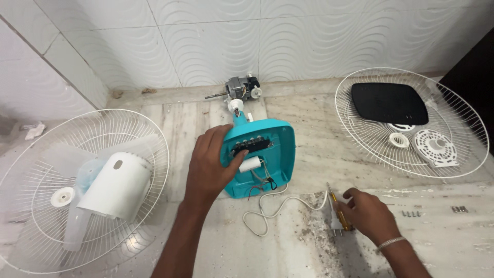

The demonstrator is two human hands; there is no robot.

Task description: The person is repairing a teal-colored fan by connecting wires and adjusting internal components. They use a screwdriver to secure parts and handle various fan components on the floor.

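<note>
A turquoise fan base (282, 149) lies open side up on the marble floor, showing a black switch block, a white capacitor and wires. My left hand (211, 162) rests on its left edge, thumb touching the capacitor. Behind it stands the bare fan motor (241, 88) on its neck. My right hand (366, 212) lies over a yellow-handled screwdriver (337, 206) and a white plug (334, 224) on the floor, fingers curled around the handle. A white cord (272, 208) runs from the base to the plug.
At left a white wire fan guard (154, 170) holds translucent blades and a white motor cover (117, 186). At right a second guard (473, 128) holds a black panel (389, 103) and white plastic parts. Small screws (411, 213) lie at right. A tiled wall is behind.
</note>
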